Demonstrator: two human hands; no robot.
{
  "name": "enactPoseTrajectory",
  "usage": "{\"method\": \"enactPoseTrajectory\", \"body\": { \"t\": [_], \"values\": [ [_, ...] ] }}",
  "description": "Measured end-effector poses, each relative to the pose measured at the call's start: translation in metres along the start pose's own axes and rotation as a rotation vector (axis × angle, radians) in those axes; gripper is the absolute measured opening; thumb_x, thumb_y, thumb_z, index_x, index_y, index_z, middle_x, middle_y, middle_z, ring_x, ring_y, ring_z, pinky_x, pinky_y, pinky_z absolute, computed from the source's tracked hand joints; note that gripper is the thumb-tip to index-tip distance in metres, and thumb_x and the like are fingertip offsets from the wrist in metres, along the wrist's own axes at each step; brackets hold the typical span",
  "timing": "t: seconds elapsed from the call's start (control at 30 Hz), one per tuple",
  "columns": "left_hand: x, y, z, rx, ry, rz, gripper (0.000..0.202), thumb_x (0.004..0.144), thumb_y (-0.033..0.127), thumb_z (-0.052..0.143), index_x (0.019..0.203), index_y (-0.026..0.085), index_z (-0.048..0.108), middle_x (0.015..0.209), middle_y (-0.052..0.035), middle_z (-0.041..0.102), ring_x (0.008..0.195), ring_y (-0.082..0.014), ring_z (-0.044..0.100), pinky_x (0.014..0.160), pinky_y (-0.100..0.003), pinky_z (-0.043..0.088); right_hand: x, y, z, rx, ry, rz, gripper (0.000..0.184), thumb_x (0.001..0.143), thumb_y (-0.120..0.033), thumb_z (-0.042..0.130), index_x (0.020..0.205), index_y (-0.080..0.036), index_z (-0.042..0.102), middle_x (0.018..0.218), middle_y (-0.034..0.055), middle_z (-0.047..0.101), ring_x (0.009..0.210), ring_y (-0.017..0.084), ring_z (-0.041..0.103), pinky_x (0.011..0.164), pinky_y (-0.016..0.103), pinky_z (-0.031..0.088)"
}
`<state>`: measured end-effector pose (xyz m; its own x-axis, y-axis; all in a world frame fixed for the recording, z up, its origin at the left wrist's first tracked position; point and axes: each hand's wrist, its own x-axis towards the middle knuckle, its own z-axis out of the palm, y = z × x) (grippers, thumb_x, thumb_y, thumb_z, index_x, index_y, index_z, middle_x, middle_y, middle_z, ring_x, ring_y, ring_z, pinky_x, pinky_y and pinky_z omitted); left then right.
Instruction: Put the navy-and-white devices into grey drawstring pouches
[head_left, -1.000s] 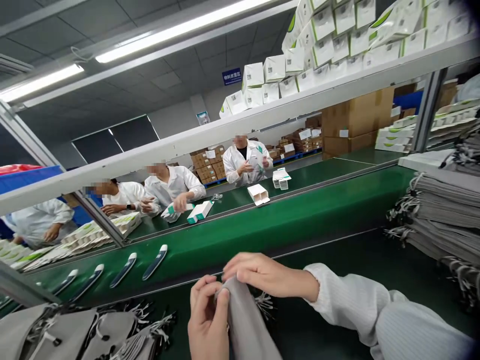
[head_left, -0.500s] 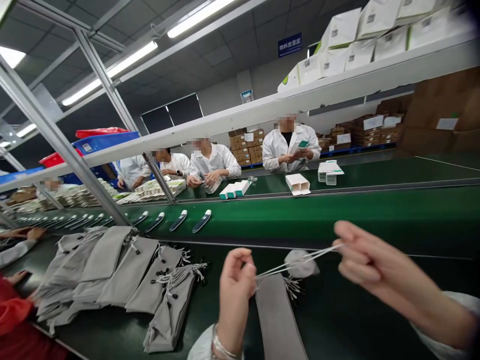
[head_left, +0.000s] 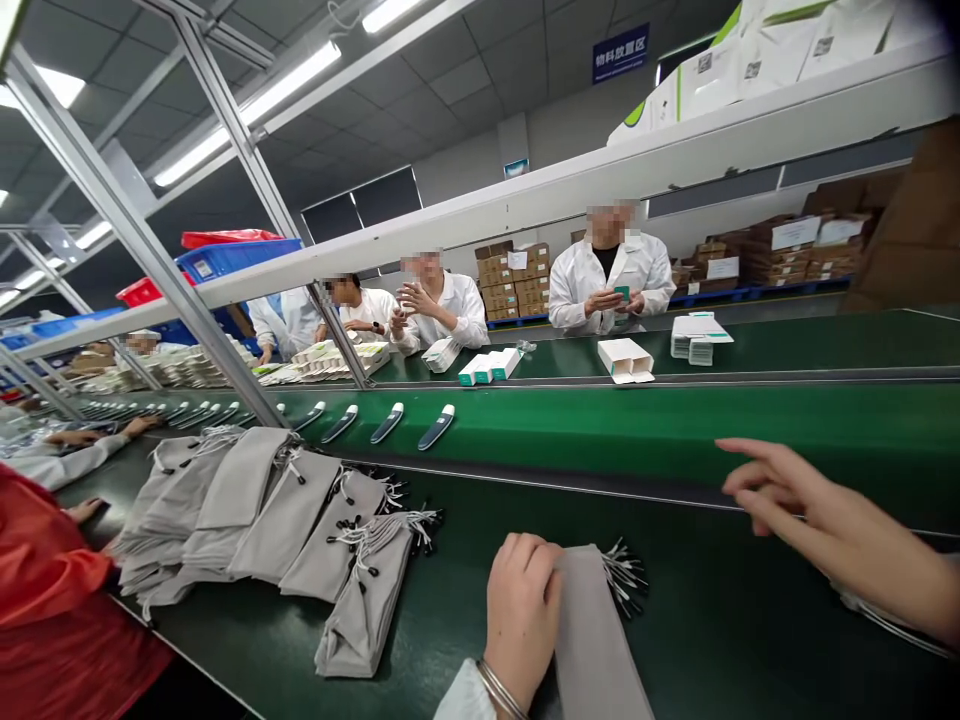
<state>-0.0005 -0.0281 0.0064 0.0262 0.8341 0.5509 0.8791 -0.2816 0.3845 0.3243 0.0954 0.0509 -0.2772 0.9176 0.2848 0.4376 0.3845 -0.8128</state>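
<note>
My left hand [head_left: 523,610] is closed at the upper left edge of a flat pile of grey drawstring pouches [head_left: 600,635]; its fingertips are hidden against the cloth. White cords with black ends [head_left: 624,575] fan out from the pile's upper right corner. To the right, above the dark worktop, my right hand [head_left: 817,525] holds nothing, with its index finger stretched out and the others loosely bent. Further left lies a larger spread of folded grey pouches [head_left: 255,515], and the nearest bundle [head_left: 367,610] has its cords gathered on top.
Beyond the worktop runs a green conveyor belt [head_left: 570,425] carrying a row of dark blue devices with white tips [head_left: 436,428]. Across it, co-workers in white coats [head_left: 611,280] handle small items near an open white box [head_left: 625,360]. A person's red sleeve [head_left: 52,590] is at left. A shelf [head_left: 487,225] crosses above.
The white cords stretched between my hands have been let go by my right hand, which has opened. My left hand has come down onto the grey pile. The view has shifted.
</note>
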Motion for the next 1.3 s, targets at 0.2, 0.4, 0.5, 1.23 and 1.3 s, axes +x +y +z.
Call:
{"method": "enactPoseTrajectory", "body": {
  "t": [0.2,0.4,0.5,1.23,1.3],
  "values": [
    [-0.005,-0.001,0.009,0.139,0.067,0.031,0.019,0.085,0.001,0.055,0.078,0.019,0.055,0.082,-0.0021,0.056,0.079,-0.0179,0.052,0.066,-0.031,0.042,0.068,-0.045,0.104,-0.045,-0.480,-0.159,0.034,0.095,-0.039,0.047,0.127,-0.028,0.054,0.088,0.0032,0.069,0.073,0.020,0.065,0.071,0.035,0.051],
    [-0.009,0.000,0.012,0.106,0.161,0.120,0.019,0.091,0.005,0.051,0.079,0.019,0.057,0.080,-0.0020,0.061,0.083,-0.0169,0.054,0.079,-0.034,0.042,0.165,-0.077,0.247,-0.206,-0.715,-0.246,0.051,0.091,-0.028,0.052,0.141,-0.019,0.046,0.108,0.0072,0.071,0.092,0.019,0.068,0.078,0.028,0.049],
    [-0.006,0.000,0.012,-0.008,0.261,0.178,0.021,0.091,0.005,0.046,0.081,0.019,0.057,0.081,-0.0003,0.068,0.086,-0.0160,0.058,0.078,-0.034,0.039,0.205,-0.093,0.314,-0.310,-0.710,-0.206,0.063,0.093,-0.039,0.054,0.151,-0.023,0.036,0.125,0.0129,0.064,0.103,0.024,0.066,0.082,0.031,0.049],
    [0.009,-0.005,-0.020,-0.669,0.046,-0.289,0.011,0.082,0.012,0.064,0.073,0.018,0.062,0.075,0.0003,0.054,0.071,-0.0121,0.050,0.065,-0.025,0.036,0.137,-0.106,0.204,0.874,-0.371,-0.061,0.102,0.077,-0.026,0.074,0.148,-0.045,0.003,0.109,-0.0007,0.049,0.091,0.019,0.066,0.082,0.049,0.061],
    [0.015,-0.003,-0.024,-0.741,0.004,-0.325,0.010,0.082,0.017,0.067,0.073,0.019,0.064,0.077,0.0009,0.052,0.070,-0.0115,0.048,0.064,-0.024,0.036,0.098,-0.113,0.169,0.982,-0.357,-0.042,0.098,0.079,-0.027,0.074,0.148,-0.046,0.006,0.102,-0.0022,0.051,0.087,0.019,0.068,0.078,0.049,0.063]
  ]
}}
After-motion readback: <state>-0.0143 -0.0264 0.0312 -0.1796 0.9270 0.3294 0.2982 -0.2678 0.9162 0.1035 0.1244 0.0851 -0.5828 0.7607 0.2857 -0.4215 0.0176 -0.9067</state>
